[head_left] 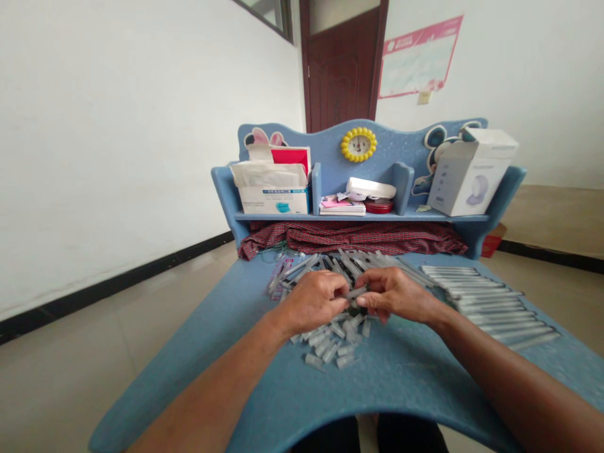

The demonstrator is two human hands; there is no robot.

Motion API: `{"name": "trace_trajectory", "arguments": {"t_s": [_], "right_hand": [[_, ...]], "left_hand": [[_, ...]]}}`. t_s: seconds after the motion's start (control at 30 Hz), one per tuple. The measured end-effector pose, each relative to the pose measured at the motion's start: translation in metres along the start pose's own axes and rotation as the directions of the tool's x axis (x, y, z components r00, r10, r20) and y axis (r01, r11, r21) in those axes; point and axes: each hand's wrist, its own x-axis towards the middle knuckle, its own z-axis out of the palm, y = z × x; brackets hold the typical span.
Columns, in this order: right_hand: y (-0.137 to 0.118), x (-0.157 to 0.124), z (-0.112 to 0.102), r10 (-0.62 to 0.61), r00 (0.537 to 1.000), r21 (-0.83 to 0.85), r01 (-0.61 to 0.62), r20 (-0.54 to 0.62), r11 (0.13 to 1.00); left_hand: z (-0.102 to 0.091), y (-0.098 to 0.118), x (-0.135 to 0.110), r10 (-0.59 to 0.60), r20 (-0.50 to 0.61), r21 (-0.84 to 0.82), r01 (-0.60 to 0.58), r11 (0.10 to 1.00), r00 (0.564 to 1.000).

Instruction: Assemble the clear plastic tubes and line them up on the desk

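Observation:
My left hand [317, 297] and my right hand [400, 296] meet over the middle of the desk, fingers closed in pinches. Between the fingertips is a small translucent piece that looks like a pen cap [357, 292]; both hands seem to grip it, though the fingers partly cover it. Loose translucent pen caps [330, 347] lie in a heap just below my hands. Behind the hands spreads a pile of pen barrels [352, 261], some with dark parts. To the right, pens [491, 302] lie side by side in a slanting row.
The blue desk [264, 402] has a curved front edge and a raised back shelf [363, 218]. On the shelf stand a mask box [274, 200], a white carton [472, 176] and a red round tin [379, 206]. Checked cloth [349, 238] lies beneath it.

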Motion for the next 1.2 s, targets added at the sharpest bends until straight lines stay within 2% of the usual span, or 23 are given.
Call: {"name": "trace_trajectory", "arguments": {"t_s": [0.17,0.37,0.6,0.83,0.9,1.0,1.13,1.2], "right_hand": [[0.001,0.001,0.011,-0.043,0.997,0.171,0.052,-0.056,0.984],[-0.001,0.001,0.013,-0.076,0.991,0.302,0.106,-0.109,0.947],[0.000,0.002,-0.005,-0.116,0.975,0.382,0.182,-0.189,0.906],[0.000,0.001,0.005,-0.144,0.981,0.414,0.184,-0.127,0.891],[-0.003,0.000,0.004,-0.144,0.982,0.396,0.183,-0.126,0.900],[-0.004,0.001,-0.007,-0.148,0.971,0.400,0.212,-0.185,0.892],[0.002,0.003,-0.032,-0.161,0.954,0.431,0.260,-0.254,0.864],[0.006,0.004,-0.042,-0.159,0.948,0.446,0.272,-0.274,0.853]], "left_hand": [[0.001,0.006,0.001,-0.175,0.035,-0.315,0.177,0.932,0.984],[0.008,0.005,0.003,-0.254,0.084,-0.597,0.253,0.761,0.963],[0.006,0.003,0.003,-0.247,0.154,-0.627,0.288,0.724,0.957],[0.012,0.006,0.004,-0.283,0.114,-0.682,0.282,0.675,0.952],[0.013,0.008,0.005,-0.259,0.102,-0.670,0.258,0.696,0.961],[0.013,0.009,0.006,-0.229,0.072,-0.586,0.227,0.777,0.971],[0.018,0.008,0.007,-0.202,0.064,-0.406,0.210,0.889,0.977],[0.024,0.008,0.007,-0.145,0.053,-0.260,0.154,0.953,0.988]]}}
